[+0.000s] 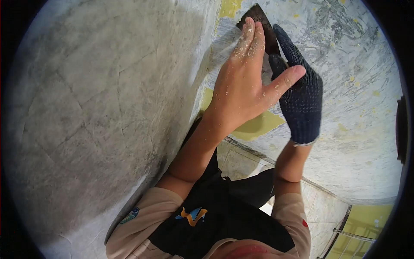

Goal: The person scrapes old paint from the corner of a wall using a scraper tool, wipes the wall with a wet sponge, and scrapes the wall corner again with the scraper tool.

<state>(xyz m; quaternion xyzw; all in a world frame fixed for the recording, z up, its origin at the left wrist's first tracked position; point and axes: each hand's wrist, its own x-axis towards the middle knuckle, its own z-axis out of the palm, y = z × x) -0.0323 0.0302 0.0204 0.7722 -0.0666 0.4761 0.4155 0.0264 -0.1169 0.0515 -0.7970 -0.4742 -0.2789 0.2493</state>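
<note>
A putty knife [271,39] with a dark, worn metal blade rests against the blotchy grey-white wall [353,108]. My right hand [301,93], in a dark blue knitted glove, is closed around its handle, which is mostly hidden. The gloved index finger stretches along the blade's edge. Bare and dusted with pale flakes, my left hand [239,84] lies with straight fingers on the blade, its fingertips touching the metal. Its thumb points out to the right, overlapping the glove in view.
A rough grey wall [95,108] fills the left side and meets the scraped wall in a corner. Yellow-green paint [261,125] shows below my hands. Pale floor tiles [235,160] lie beneath. A metal frame [355,235] stands at lower right; a dark object [402,129] borders the right edge.
</note>
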